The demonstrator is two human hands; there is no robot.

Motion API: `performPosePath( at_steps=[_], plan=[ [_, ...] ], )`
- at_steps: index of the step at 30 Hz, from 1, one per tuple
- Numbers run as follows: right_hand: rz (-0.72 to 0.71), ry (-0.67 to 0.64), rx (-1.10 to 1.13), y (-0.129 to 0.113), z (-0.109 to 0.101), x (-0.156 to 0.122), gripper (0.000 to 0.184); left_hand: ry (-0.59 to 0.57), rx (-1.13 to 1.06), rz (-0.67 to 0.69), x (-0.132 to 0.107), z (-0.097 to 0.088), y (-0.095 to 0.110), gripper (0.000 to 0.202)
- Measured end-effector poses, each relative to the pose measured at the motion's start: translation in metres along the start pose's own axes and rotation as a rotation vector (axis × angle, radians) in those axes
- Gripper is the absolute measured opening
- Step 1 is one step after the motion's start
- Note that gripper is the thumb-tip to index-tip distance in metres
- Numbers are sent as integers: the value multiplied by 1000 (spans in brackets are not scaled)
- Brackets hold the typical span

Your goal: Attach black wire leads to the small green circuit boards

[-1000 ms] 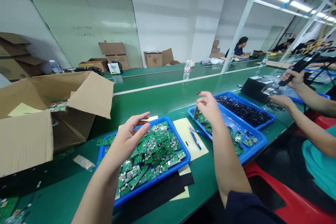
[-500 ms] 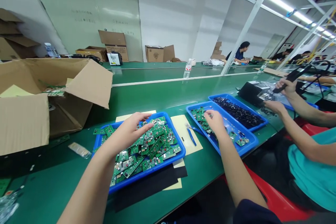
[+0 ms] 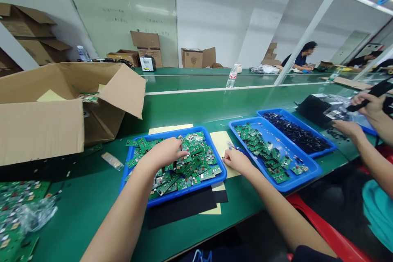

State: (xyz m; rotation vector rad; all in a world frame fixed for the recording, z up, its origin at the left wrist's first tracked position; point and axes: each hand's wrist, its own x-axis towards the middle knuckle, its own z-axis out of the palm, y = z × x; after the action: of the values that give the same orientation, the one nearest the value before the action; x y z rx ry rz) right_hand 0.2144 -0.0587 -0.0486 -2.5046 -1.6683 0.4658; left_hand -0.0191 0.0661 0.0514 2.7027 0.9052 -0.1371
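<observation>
My left hand (image 3: 164, 154) reaches into a blue tray (image 3: 175, 196) heaped with small green circuit boards (image 3: 196, 159). Its fingers are curled down into the pile, closed on a board. My right hand (image 3: 236, 161) rests on the yellow sheet (image 3: 219, 141) between two trays. Those fingers are curled over blue-handled pliers (image 3: 232, 146), of which only a bit of handle shows. Just right of that hand stands a second blue tray (image 3: 301, 178) holding fewer green boards (image 3: 258, 141).
An open cardboard box (image 3: 46, 118) stands at the left, with bagged boards (image 3: 21, 208) in front of it. A third blue tray (image 3: 296, 133) holds black parts. A co-worker's hands (image 3: 365, 108) work at the right. A water bottle (image 3: 232, 77) stands behind; a red seat (image 3: 325, 233) is below.
My right hand dropped from holding a board over the right tray, set it down, and came left onto the pliers. My left hand lowered into the pile and curled shut.
</observation>
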Motion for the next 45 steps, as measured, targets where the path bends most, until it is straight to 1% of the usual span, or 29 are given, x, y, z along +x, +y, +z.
performPosePath(
  at_steps=[2, 5, 7, 10, 12, 14, 17, 20, 22, 25, 27, 29, 31, 33, 34, 36, 38, 39, 42, 44, 45],
  plan=[
    [1, -50, -59, -1, -2, 3, 14, -29, 22, -25, 1, 1, -1, 33],
    [11, -114, -128, -2, -6, 9, 20, -57, 26, -43, 1, 3, 1, 30],
    [37, -130, -163, -1, -8, 12, 22, -76, 31, -32, 3, 7, 6, 25],
    [85, -123, -191, -1, -12, 15, 25, -95, 41, 8, 8, 17, 17, 19],
    [90, -127, -186, -2, -14, 14, 24, -98, 55, 18, 12, 26, 24, 24],
    [63, -145, -156, -1, -15, 11, 21, -89, 71, 7, 16, 35, 30, 28],
    [23, -177, -97, 0, -16, 6, 19, -69, 78, 7, 21, 45, 37, 28],
    [22, -185, -76, -1, -16, 1, 21, -70, 63, 35, 21, 46, 40, 32],
    [34, -165, -89, -2, -15, -1, 19, -65, 54, 53, 17, 41, 42, 37],
    [71, -117, -135, -4, -14, -5, 12, -44, 37, 84, -1, 27, 46, 38],
    [84, -83, -163, -4, -13, -8, 16, -50, 21, 115, -25, 21, 50, 34],
    [74, -54, -178, -2, -13, -11, 22, -88, 15, 173, -57, 24, 56, 30],
    [50, -36, -178, 0, -13, -17, 25, -87, 16, 168, -91, 40, 59, 28],
    [-25, 0, -124, 1, -12, -27, 24, -44, -18, 128, -123, 66, 57, 29],
    [-97, 31, -63, 0, -11, -33, 24, 0, -36, 95, -136, 80, 55, 33],
    [-293, 72, 89, -6, -6, -47, 32, 87, -41, 17, -156, 107, 47, 42],
    [-505, 71, 243, -18, 4, -64, 36, 175, -15, -104, -167, 128, 39, 48],
    [-603, 58, 300, -27, 9, -72, 36, 203, 8, -152, -170, 136, 36, 50],
    [-848, 20, 408, -57, 28, -92, 29, 190, 68, -174, -173, 149, 35, 61],
    [-958, 57, 436, -75, 41, -100, 23, 166, 106, -168, -175, 154, 40, 70],
    [-991, 90, 432, -82, 47, -102, 22, 153, 125, -169, -176, 156, 44, 74]
  ],
)
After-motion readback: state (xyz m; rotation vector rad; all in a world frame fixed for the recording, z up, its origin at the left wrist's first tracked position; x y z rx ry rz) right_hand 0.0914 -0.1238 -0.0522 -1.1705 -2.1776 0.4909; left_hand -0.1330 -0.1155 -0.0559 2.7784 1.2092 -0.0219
